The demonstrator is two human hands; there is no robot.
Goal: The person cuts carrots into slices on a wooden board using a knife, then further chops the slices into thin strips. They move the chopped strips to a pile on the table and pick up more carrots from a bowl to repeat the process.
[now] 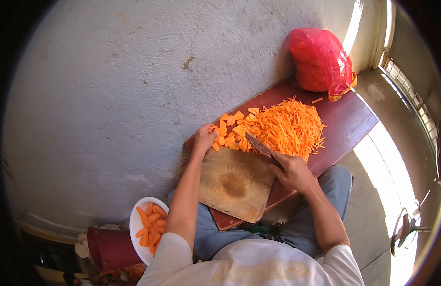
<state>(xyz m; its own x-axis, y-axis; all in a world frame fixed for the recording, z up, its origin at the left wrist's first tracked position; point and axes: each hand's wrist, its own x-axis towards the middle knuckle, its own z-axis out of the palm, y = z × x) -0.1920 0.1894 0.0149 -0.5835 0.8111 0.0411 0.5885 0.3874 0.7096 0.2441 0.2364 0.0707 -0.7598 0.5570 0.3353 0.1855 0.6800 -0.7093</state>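
Head view: a knife (259,146) is gripped by the right hand (293,171), carrot slices (227,131) pinched by the left hand (204,138); shreds (287,127), red bag (321,59), plate (136,225) are seen nearby

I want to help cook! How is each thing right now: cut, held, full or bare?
Left hand, curled on the carrot slices, holding them.
Right hand, closed round the knife.
Knife, held, blade against the orange pile.
Carrot strips, cut thin, heaped.
Cutting board, bare, stained in the middle.
Plate, loaded with carrot pieces not yet sliced.
Red bag, bulging.
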